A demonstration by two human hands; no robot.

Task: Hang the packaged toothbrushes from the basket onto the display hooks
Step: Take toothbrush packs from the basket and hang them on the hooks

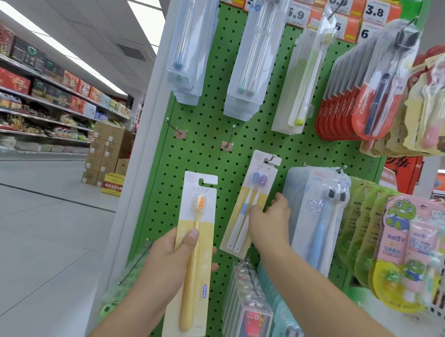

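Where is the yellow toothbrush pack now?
The left hand holds the yellow toothbrush pack low at centre, before the green pegboard, left of the hanging two-brush pack.

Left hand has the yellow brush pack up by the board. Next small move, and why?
Probably lift the yellow toothbrush pack in the left hand toward the bare hook above it and slip its top slot on. That hook carries nothing, while the right hand is at the two-brush pack already on its own hook.
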